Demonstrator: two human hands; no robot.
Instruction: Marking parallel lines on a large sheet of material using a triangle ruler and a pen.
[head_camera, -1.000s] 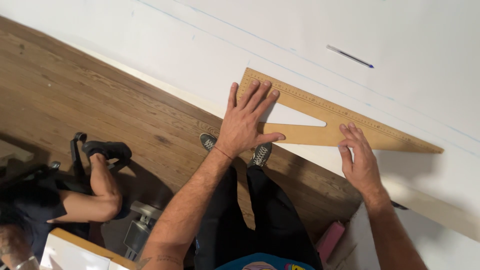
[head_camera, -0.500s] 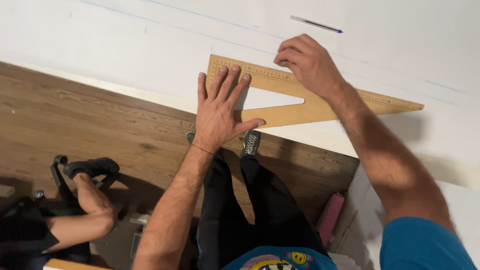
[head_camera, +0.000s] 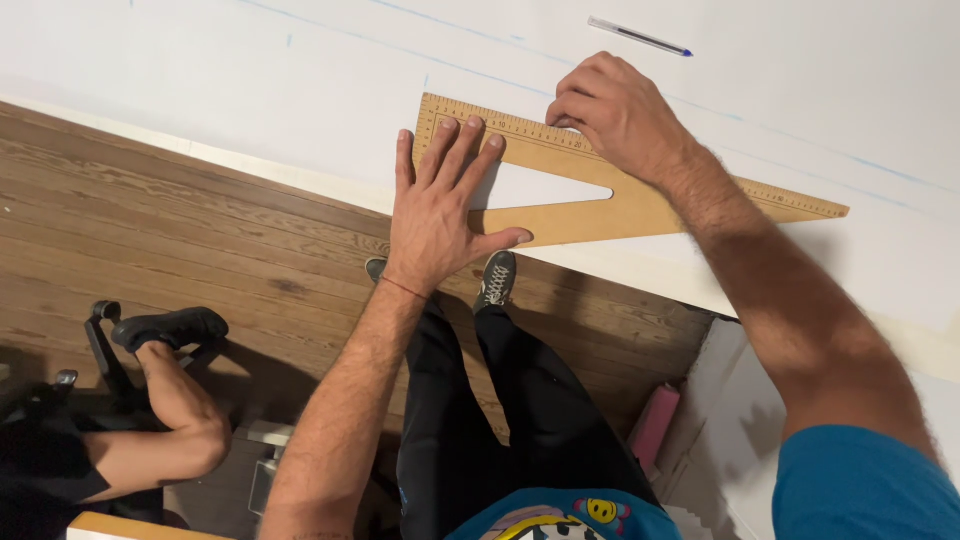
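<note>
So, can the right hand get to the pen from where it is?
Probably yes. The right hand rests on the wooden triangle ruler, and the pen lies just beyond it on the white board, with nothing between them.

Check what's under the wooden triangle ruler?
The wooden triangle ruler lies flat on a white board, which shows through its cutout. The left hand and right hand hide parts of it.

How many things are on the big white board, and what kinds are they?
Wooden triangle ruler: 1
Pen: 1
Hands pressing on the ruler: 2, the left hand and the right hand
Total: 4
</note>
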